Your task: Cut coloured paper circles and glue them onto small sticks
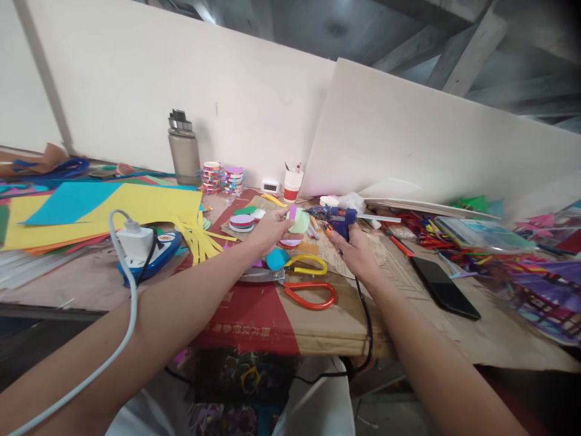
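Observation:
My left hand [273, 229] pinches a light green paper disc [299, 221] with a purple strip [293, 212] on it. In my right hand [356, 245] is a blue glue gun [338, 219], its nozzle pointing left towards the disc. A white glue stick [380, 218] sticks out of its back, and a black cord [368, 321] hangs from its handle over the table edge. Below the hands lie scissors [311, 295] with one yellow and one orange-red handle. A blue paper disc [277, 259] rests by the blades. Stacked paper discs [241, 223] lie left of my left hand.
A grey bottle [184, 151], stacks of coloured discs [212, 177] and a paper cup [293, 184] stand along the white wall. Coloured sheets [113, 209] and a blue power strip [154, 254] with a white plug lie left. On the right are a black phone [442, 286] and a plastic case [483, 234].

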A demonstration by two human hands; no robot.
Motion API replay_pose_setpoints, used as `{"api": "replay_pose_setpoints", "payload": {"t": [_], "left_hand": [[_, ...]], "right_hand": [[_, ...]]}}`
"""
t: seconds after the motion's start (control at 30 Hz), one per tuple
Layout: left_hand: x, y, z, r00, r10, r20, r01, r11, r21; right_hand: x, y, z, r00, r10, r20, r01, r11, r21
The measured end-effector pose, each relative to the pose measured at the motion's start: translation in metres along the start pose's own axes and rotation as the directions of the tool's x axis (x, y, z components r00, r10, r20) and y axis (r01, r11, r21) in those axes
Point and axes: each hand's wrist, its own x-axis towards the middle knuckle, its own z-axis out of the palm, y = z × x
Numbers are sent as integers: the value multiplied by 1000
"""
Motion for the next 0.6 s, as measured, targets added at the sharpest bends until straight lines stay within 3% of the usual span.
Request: {"api": "replay_pose_setpoints", "payload": {"t": [0.17, 0.43, 0.6], "left_hand": [[0, 3, 0, 999, 29, -32, -28, 999, 28], [0, 1, -1, 1000, 22, 22, -22, 1000, 16], [-1, 3, 0, 999, 34, -13, -33, 999, 9]], "right_hand": [[-2, -3, -1, 999, 18, 27, -18, 1000, -5], [-1, -3, 0, 1000, 16, -20, -16, 1000, 15], [-1, -4, -1, 999, 30, 23, -30, 1000, 3]]}}
